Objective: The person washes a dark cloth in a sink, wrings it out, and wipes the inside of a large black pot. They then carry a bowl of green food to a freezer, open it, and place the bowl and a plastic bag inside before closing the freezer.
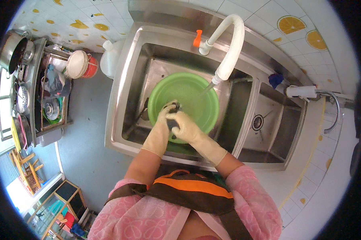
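Both my hands wear cream rubber gloves and meet over a green plastic basin (212,123) in the larger sink bowl. My left hand (166,115) grips a small dark item (171,123), which shows between the hands and past the left fingertips. My right hand (185,126) closes on the same item from the right, its fingers curled against it. The gloves hide most of the item, so its kind is unclear. From the white flexible faucet spout (225,67), water (210,87) runs into the basin, which holds cloudy water.
The faucet's orange lever (198,38) stands behind the basin. To the right is a smaller sink bowl with a drain (257,122). A white plastic jug (111,60) stands left of the stainless steel sink (117,120). Farther left, a shelf rack (39,90) holds pots.
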### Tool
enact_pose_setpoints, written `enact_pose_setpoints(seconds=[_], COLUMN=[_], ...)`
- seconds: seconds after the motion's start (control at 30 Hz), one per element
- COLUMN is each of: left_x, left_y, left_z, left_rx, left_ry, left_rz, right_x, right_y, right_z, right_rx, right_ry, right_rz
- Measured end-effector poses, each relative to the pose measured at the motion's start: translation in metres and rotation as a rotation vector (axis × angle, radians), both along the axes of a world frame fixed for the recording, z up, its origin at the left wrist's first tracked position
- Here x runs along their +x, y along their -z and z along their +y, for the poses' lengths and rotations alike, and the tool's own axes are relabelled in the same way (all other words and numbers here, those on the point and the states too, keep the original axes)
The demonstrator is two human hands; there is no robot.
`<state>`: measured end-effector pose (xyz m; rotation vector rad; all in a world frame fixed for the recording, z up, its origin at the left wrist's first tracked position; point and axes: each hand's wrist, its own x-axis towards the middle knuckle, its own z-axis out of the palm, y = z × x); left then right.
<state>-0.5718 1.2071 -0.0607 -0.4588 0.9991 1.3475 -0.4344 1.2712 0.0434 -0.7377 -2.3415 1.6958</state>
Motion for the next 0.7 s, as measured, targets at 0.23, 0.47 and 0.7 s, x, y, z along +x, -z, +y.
enact_pose_setpoints(seconds=[0.23, 0.47, 0.7], left_x=[-0.014, -0.023, -0.018], left_y=[-0.032, -0.059, -0.042], left_z=[0.006, -0.005, -0.002], left_rx=[-0.318, -0.092, 0.375], left_ry=[0.367, 1.034, 1.105], left_rz=[0.569, 1.135, 1.275], right_x=[-0.002, -0.004, 0.005], right_y=[0.073, 0.099, -0.035], right_z=[0.069, 0.018, 0.041], right_rx=[0.417, 0.418, 0.103], right_ry=[-0.063, -0.274, -0.010], right_rz=[-1.005, -0.939, -0.217])
